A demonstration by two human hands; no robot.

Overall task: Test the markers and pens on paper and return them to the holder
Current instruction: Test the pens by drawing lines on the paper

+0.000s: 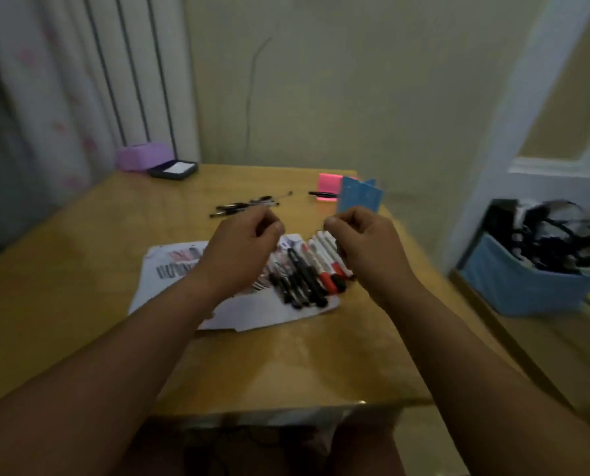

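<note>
- Dim worktop (pixel 80 286); markers (pixel 307 273) heaped on the paper (pixel 280 312).
- Left hand (pixel 242 249), right hand (pixel 362 245) curled above paper; grip contents cannot be told.
- Risk: heap nudged, markers scattered.

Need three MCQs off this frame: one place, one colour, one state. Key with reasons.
1. The markers lie: A on the floor, B on the paper, C in a drawer.
2. The sticky-note block at the table's far edge is: A green, B white, C pink.
3. The paper is: A blank, B scribbled on, C rolled up.
Key: B, they lie side by side on the sheet; C, it shows bright pink; B, dark and reddish strokes cover its left part.
</note>
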